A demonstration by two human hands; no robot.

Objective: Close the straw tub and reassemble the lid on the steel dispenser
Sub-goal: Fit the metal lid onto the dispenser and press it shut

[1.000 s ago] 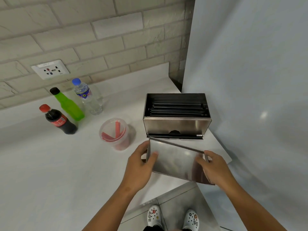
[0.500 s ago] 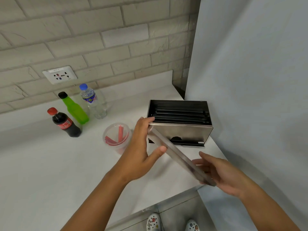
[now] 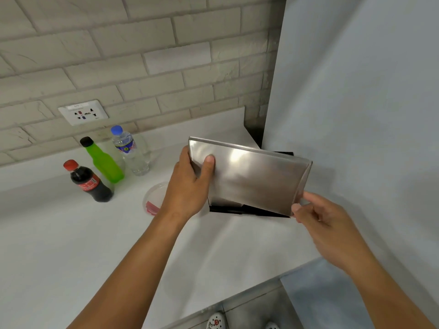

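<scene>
The steel lid (image 3: pixel 249 176) is held in the air above the right part of the counter (image 3: pixel 71 233), in front of the dispenser (image 3: pixel 247 211), and most of the dispenser is hidden behind it. The long axis of the lid runs from left to right and goes down a little toward the right. Its broad shiny face is turned to the camera, and a folded rim is seen along the upper edge and the right end.

The left end of the lid is clamped by the left hand (image 3: pixel 187 186): the thumb is pressed on the front face and the other fingers are behind the plate. The lower right corner is pinched by the fingertips (image 3: pixel 295 207) of the right hand (image 3: pixel 325 224); the fingers are closed on the edge.

The straw tub (image 3: pixel 152 200) stands on the counter just left of the dispenser and is partly covered by the left wrist; red straws are seen inside. Whether it is closed cannot be told. Three bottles (image 3: pixel 104 162) stand near the back edge, on the left side, under a socket (image 3: pixel 83 112) on the brick wall.
</scene>
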